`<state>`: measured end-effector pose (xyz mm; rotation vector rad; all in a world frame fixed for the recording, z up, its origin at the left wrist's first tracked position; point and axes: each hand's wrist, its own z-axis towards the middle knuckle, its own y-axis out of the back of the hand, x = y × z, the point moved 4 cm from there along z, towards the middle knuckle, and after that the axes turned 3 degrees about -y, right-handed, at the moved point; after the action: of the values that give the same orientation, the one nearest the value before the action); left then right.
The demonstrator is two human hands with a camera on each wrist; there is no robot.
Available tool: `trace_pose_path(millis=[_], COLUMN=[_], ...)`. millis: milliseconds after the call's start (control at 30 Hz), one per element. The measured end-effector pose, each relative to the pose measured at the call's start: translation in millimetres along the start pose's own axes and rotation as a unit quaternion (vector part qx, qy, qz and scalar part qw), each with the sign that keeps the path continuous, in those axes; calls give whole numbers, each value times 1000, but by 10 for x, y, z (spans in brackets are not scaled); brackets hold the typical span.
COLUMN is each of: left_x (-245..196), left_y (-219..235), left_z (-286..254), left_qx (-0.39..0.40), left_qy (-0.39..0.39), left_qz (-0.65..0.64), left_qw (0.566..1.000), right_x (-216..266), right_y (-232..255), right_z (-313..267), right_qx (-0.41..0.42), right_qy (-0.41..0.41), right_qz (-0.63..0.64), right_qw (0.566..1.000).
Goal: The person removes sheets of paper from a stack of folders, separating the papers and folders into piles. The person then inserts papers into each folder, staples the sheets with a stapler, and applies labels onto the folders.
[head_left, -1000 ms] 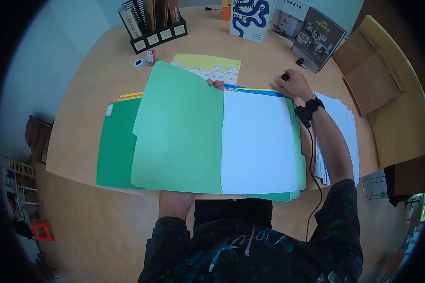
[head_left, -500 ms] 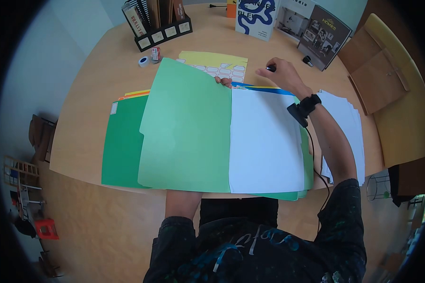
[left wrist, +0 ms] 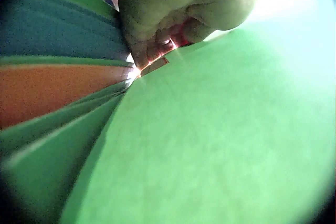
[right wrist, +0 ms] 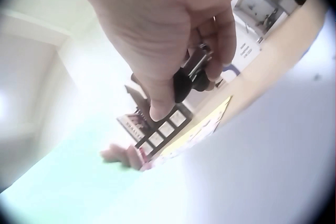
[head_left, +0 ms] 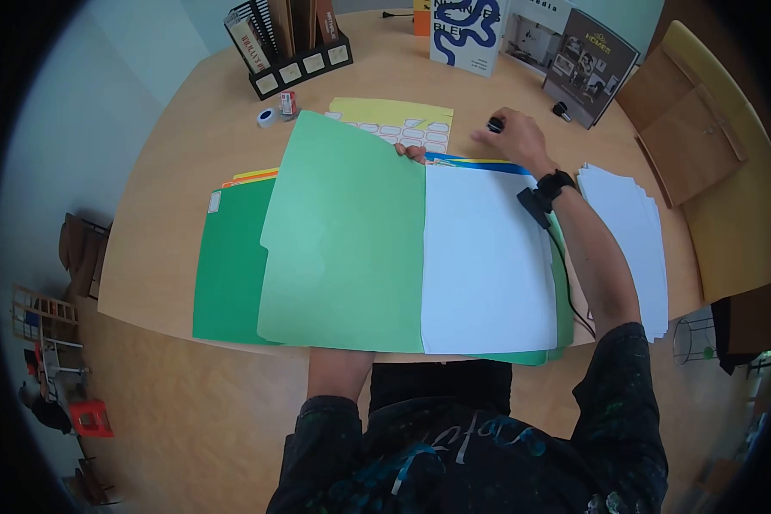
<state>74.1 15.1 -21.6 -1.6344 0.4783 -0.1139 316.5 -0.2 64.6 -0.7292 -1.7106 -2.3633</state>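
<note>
A light green folder (head_left: 343,240) lies opened, with white sheets (head_left: 487,257) on its right half. From behind its raised left cover, the fingers of my left hand (head_left: 410,153) curl over the top edge near the fold; in the left wrist view that hand (left wrist: 184,6) is against the green cover (left wrist: 210,129). My right hand (head_left: 522,142) pinches a small black clip (head_left: 495,125) above the table, beyond the sheets' top edge. The right wrist view shows the clip (right wrist: 182,83), with a metal part, between thumb and fingers of the hand (right wrist: 152,29).
Darker green folders (head_left: 231,265) lie at left, a paper stack (head_left: 621,240) at right. Beyond are a yellow label sheet (head_left: 394,111), a tape roll (head_left: 266,117), a black file rack (head_left: 304,67), standing books (head_left: 591,68) and another black clip (head_left: 561,110).
My right hand has moved left over the top of the sheets with the black clip. The left hand keeps its grip at the folder's top edge. The head view has shifted slightly.
</note>
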Motion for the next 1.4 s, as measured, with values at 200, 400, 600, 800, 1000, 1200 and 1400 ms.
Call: trace_pose_path(millis=[200,400,600,800,1000,1200,1400], left_x=[-17,18,7,-48,-19,49,58], left_y=[-204,-44,-36,-227,-411,-531,-316], left_z=[-168,-17,-44,-195,-292,-347,-81], left_qx=[-61,-42,27,21,76,133,174], left_qy=[-23,-38,-19,-30,-67,-96,-63], left_qz=[131,117,80,192,321,448,580], left_qw=[989,992,996,981,942,879,794], right_x=[-929,-909,-437,-4,-80,-69,-291], right_y=[40,102,460,455,214,243,479], right_z=[33,-1,-369,-1229,-1463,-1507,-1641], right_qx=[-23,-1,-80,251,310,306,290], right_qy=[-78,-65,32,145,155,143,15], right_qz=[63,-14,-67,77,-10,-2,268], right_qw=[995,998,994,954,938,941,919])
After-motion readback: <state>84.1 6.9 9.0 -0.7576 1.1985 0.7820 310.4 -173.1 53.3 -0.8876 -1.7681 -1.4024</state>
